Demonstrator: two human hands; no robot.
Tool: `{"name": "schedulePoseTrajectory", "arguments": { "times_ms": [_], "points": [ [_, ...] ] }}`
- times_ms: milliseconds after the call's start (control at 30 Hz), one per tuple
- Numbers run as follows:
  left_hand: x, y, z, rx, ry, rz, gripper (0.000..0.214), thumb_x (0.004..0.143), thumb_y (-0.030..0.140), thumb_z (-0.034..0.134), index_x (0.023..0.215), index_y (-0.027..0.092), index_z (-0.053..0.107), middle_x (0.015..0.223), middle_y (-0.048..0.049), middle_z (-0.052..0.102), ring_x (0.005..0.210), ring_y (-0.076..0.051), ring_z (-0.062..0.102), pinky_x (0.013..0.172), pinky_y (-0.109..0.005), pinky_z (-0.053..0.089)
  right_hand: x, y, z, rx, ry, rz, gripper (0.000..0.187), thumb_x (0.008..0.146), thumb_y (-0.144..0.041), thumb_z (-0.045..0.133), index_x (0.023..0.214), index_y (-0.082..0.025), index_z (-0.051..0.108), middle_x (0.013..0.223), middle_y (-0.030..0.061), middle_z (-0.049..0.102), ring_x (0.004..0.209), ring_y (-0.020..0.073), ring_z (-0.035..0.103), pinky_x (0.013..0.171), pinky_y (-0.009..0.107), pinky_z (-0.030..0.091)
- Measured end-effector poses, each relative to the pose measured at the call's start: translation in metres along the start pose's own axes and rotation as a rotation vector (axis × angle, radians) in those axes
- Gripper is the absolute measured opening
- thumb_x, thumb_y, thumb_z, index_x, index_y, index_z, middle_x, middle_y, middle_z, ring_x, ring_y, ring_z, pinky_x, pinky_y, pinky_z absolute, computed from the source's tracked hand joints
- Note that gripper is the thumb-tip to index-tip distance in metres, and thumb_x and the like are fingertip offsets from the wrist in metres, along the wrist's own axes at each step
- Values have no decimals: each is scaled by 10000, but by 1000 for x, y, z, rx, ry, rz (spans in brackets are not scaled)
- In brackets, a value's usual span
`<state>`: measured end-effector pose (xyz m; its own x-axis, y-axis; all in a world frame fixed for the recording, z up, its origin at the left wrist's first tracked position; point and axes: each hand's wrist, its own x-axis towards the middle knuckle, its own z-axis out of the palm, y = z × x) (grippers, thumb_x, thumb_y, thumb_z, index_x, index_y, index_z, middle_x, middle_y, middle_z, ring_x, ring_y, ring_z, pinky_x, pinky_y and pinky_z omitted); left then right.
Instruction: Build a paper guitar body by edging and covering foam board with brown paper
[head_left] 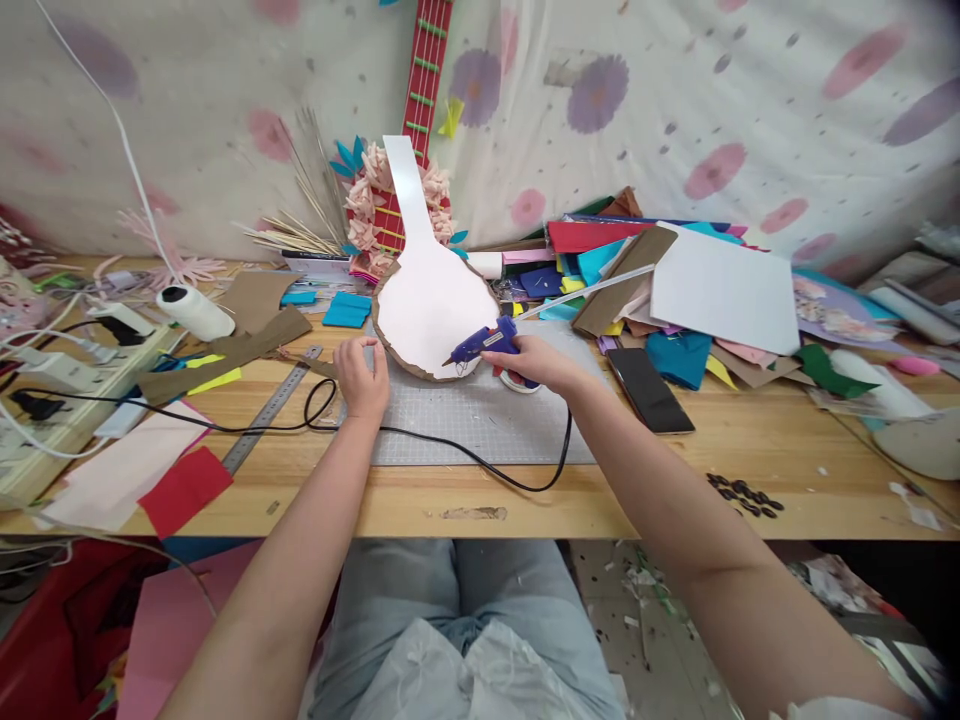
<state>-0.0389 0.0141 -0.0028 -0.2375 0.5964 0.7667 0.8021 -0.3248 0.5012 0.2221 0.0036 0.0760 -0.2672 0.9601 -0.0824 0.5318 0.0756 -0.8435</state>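
A white banjo-shaped cutout (pixel 435 305) with a long neck leans back toward the wall, a rough brown cardboard strip along its round edge. My left hand (pixel 361 380) is closed at the lower left of that edge, its fingers curled against the rim and partly hidden. Wrapped in my right hand (pixel 536 362) is a blue hot glue gun (pixel 484 340), its nozzle pointing left, over the lower part of the white face. A clear glue stick (pixel 585 292) sticks out behind the gun. Its black cord (pixel 480 462) loops across the grey cutting mat (pixel 427 420).
A decorated red instrument model (pixel 390 210) stands behind. Left are a metal ruler (pixel 274 410), thread spool (pixel 196 312) and power strip (pixel 82 390). Right are a black phone (pixel 649 390), felt and cardboard sheets (pixel 679 355), white board (pixel 724 290) and small black pieces (pixel 744 495).
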Motion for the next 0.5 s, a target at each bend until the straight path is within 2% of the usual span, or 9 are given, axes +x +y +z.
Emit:
{"name": "schedulePoseTrajectory", "arguments": {
  "times_ms": [200,333,500],
  "points": [
    [0,2,0,16,-6,11,146,883,302,386,855,206,492,893,-97,595,894,-225,530,853,-391,383,14,-8,12,-93,-36,30,363,706,-534,633,564,-213,540,471,5,556,376,97,426,385,252,325],
    [0,2,1,0,-26,-2,129,875,292,389,856,208,484,903,-99,588,911,-232,525,875,-405,370,20,-7,14,-128,-58,-41,397,681,-568,638,537,-210,542,494,18,583,362,90,430,368,241,320],
    [1,4,0,2,-28,7,91,861,263,407,848,209,479,896,-97,592,902,-233,524,865,-404,374,23,-7,14,-186,-80,21,444,660,-609,636,496,-211,528,426,10,513,358,107,427,379,259,328]
  ]
}}
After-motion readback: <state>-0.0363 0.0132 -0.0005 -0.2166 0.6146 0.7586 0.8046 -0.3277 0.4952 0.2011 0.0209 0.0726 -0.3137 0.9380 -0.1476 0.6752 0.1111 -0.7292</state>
